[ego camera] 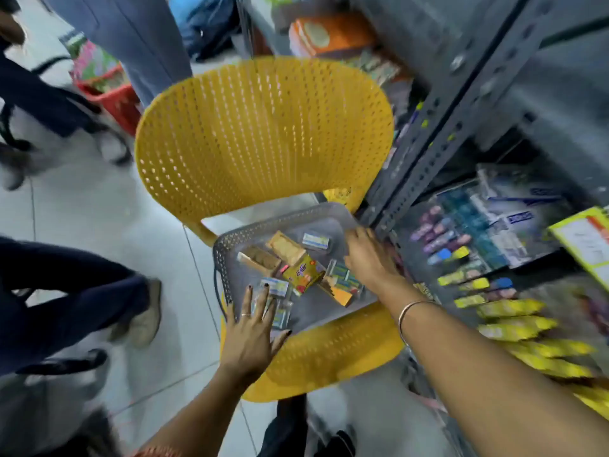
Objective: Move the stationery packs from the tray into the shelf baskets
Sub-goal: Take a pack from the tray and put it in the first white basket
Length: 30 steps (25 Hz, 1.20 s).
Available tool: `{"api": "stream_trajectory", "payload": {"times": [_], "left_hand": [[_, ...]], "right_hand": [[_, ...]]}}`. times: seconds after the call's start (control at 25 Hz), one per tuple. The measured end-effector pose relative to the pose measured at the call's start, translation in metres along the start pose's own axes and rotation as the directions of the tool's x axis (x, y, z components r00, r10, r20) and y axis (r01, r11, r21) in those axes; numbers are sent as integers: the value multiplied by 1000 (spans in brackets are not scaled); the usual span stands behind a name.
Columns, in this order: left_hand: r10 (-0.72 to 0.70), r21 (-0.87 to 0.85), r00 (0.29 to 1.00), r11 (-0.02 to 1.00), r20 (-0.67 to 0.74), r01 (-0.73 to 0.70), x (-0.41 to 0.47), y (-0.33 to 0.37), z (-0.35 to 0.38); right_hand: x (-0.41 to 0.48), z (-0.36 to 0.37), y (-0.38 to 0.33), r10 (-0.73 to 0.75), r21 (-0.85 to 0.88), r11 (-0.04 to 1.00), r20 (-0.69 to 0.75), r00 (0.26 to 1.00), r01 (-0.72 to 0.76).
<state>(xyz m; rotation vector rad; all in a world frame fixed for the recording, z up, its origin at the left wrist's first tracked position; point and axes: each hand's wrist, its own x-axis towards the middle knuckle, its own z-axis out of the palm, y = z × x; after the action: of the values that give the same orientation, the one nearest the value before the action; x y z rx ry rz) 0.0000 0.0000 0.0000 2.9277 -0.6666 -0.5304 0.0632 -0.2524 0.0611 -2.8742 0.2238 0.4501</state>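
A grey perforated tray (230, 242) rests on the seat of a yellow plastic chair (263, 133). In it lie several small stationery packs: a yellow box (301, 273), tan packs (285, 247), a white-blue pack (315, 240) and clear packs (280, 313). My left hand (252, 334) lies flat, fingers spread, on the tray's near left corner and holds nothing. My right hand (370, 258) reaches palm-down over the tray's right side, above the green-blue packs (344, 278). Whether it grips one is hidden. Shelf baskets (478, 235) with coloured packs stand to the right.
A grey metal shelf upright (461, 120) rises right beside the tray. Yellow packets (520, 328) fill the lower shelf at right. Other people's legs and shoes (138, 318) crowd the tiled floor at left. A red basket (112, 94) stands behind the chair.
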Motion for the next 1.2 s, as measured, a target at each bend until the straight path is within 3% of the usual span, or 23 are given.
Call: {"api": "stream_trajectory", "payload": {"times": [0.2,0.64,1.2], "left_hand": [[-3,6,1000,1000,-30,3,-8,-3,56],[-26,-18,981,1000,-191,23,-11,-3,77],[-18,-11,985,1000,-169,17,-12,-5,81]], "right_hand": [[21,70,20,73,6,997,207,976,-76],[32,106,36,56,-42,998,184,981,-49],[29,99,19,8,-37,999,10,1000,-8]]}}
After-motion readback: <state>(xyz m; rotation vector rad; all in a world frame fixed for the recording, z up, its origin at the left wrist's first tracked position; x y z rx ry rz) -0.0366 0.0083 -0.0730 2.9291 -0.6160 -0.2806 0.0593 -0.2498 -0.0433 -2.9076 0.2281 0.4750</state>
